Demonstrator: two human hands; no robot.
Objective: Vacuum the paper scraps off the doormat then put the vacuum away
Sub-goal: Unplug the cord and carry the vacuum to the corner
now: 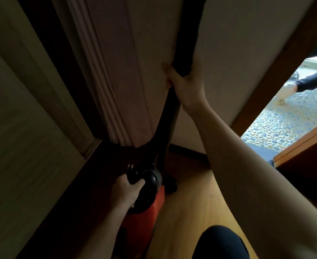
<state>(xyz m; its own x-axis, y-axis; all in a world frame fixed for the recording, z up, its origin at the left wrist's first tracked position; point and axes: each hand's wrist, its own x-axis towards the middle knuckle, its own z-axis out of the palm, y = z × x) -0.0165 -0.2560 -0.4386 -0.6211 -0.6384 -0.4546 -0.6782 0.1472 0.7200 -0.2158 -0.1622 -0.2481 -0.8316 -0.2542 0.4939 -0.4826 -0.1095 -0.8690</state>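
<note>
A red vacuum (pixel 146 212) with a black top stands on the wooden floor in a dim corner beside a pink curtain. My left hand (pixel 125 191) grips the black handle on the top of its body. The black wand (pixel 186 43) rises from the body up along the pale wall. My right hand (pixel 183 81) is curled round the wand at about mid height. The black hose (pixel 160 131) hangs below that hand, down toward the body. No doormat or paper scraps appear in the head view.
A pink curtain (pixel 114 81) hangs left of the wand, against a dark door frame. A wooden door (pixel 301 157) stands ajar at the right, with a pebble-pattern floor (pixel 277 124) beyond it. Another person's dark sleeve and hand (pixel 303 85) show outside. My dark-clad knee (pixel 221 243) is at the bottom.
</note>
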